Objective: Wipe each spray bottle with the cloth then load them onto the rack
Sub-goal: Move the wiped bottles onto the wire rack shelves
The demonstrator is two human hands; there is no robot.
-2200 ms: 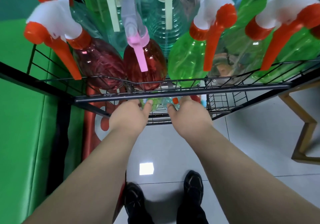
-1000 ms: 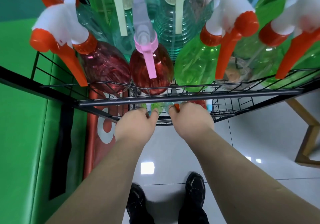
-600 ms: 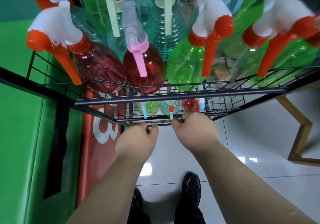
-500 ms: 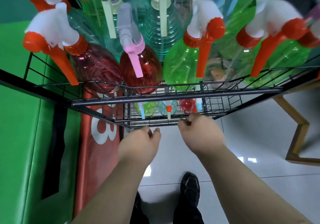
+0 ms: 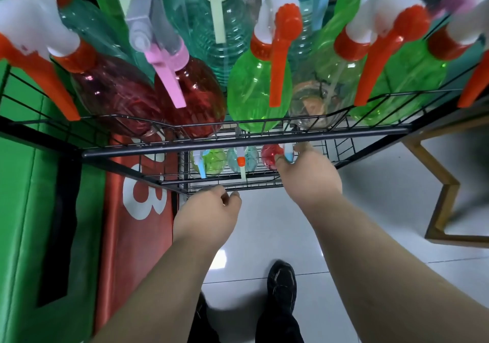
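A black wire rack fills the upper part of the head view. Its upper shelf holds several spray bottles, among them a red one with a pink trigger and a green one with an orange trigger. Three small bottles stand on the lower shelf: green, clear teal and red. My right hand reaches under the upper bar, thumb and fingers pinching the red bottle's blue trigger. My left hand hangs loosely curled and empty just before the lower shelf's front edge. No cloth is in sight.
A green padded mat and a red mat with a white "3" lie at the left beside the rack. A wooden frame stands at the right on the white tiled floor. My black shoes are below.
Both hands drew back from the lower shelf, leaving three small bottles standing there. My right hand has since gone forward again to the red bottle's trigger; my left hand stays back.
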